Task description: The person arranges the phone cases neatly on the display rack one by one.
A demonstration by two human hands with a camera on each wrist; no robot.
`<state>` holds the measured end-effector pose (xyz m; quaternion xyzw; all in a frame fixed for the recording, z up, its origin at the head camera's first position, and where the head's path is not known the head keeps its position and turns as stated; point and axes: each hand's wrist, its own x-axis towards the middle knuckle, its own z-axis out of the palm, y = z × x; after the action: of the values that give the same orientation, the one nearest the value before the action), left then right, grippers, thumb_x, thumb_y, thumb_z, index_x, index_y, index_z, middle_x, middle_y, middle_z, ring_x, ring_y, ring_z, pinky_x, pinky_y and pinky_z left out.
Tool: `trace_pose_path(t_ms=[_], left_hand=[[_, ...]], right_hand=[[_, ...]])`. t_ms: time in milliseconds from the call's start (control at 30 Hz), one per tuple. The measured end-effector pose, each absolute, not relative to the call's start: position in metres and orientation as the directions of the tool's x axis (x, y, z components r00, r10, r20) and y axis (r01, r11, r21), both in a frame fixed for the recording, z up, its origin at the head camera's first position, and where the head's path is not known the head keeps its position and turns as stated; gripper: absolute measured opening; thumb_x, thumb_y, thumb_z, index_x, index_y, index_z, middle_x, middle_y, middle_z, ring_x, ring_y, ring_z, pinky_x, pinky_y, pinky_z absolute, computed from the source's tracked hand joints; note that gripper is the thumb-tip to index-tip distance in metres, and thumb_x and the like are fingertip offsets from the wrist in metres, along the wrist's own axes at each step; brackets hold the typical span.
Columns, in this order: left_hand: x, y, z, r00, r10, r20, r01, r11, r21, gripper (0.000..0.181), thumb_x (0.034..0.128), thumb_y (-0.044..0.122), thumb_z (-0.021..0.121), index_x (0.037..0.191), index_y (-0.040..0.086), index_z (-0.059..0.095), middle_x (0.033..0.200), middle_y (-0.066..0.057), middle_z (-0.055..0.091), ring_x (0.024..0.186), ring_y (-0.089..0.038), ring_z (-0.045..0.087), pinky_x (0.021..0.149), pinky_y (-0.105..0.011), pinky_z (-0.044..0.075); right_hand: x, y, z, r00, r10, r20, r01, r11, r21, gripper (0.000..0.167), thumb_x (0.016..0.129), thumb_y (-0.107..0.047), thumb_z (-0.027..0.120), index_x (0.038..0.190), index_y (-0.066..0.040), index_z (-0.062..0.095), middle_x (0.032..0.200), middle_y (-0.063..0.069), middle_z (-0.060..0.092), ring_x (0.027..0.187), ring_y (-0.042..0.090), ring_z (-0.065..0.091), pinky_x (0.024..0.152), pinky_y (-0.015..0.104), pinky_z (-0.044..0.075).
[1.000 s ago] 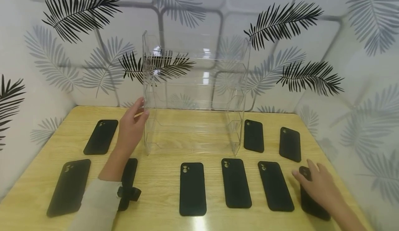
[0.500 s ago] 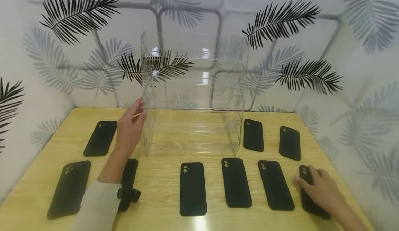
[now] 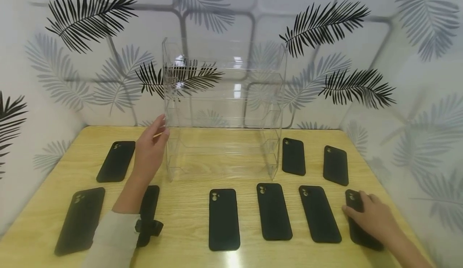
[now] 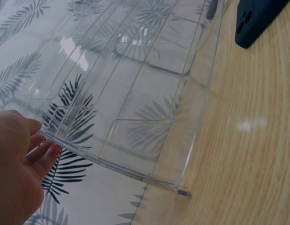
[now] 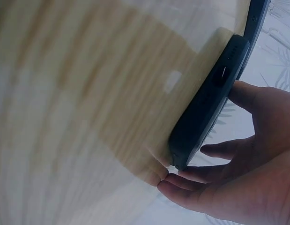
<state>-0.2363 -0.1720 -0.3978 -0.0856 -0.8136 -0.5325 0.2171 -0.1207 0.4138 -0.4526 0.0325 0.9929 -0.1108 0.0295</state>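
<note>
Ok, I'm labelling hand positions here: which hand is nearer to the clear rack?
Left. The left hand grips the clear rack at its left side edge; the right hand is apart from it, off to the right, holding the rightmost phone case.

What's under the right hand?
A black phone case. In the head view its camera holes and near end show; the right hand hides part of its right side.
</note>
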Motion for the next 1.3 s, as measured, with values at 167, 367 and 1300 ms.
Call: trace_pose_path(t_ms=[167,367,1300], left_hand=[[-0.238,-0.172,-0.398,-0.889,-0.097,0.447,0.368,0.429,0.825,0.049,0.1053,0.023,0.055,0.153,0.016,0.047,0.142,-0.014,0.058,0.126,-0.024,0.058,0.109,-0.041,0.049],[-0.239,-0.172,-0.400,-0.883,-0.101,0.459,0.371,0.448,0.813,0.048,0.1049,0.021,0.056,0.152,0.015,0.048,0.138,-0.012,0.061,0.122,-0.022,0.059,0.108,-0.036,0.050],[-0.237,-0.166,-0.398,-0.861,-0.114,0.496,0.390,0.479,0.786,0.050,0.1025,0.010,0.057,0.152,0.012,0.047,0.138,-0.017,0.060,0.122,-0.029,0.061,0.104,-0.043,0.052]], right_hand=[[-0.124,0.414,-0.450,-0.996,0.073,-0.057,0.084,0.973,-0.216,0.090,0.093,-0.050,0.065,0.136,0.024,0.037,0.124,0.053,0.042,0.106,0.072,0.046,0.084,0.072,0.047],[-0.125,0.407,-0.446,-0.996,0.081,-0.035,0.086,0.972,-0.217,0.090,0.088,-0.046,0.071,0.136,0.023,0.038,0.124,0.054,0.041,0.106,0.071,0.046,0.086,0.073,0.046],[-0.161,0.312,-0.365,-0.979,-0.015,0.205,-0.081,0.946,-0.315,0.083,0.089,-0.031,0.072,0.150,0.012,0.034,0.148,0.039,0.035,0.128,0.064,0.034,0.103,0.075,0.032]])
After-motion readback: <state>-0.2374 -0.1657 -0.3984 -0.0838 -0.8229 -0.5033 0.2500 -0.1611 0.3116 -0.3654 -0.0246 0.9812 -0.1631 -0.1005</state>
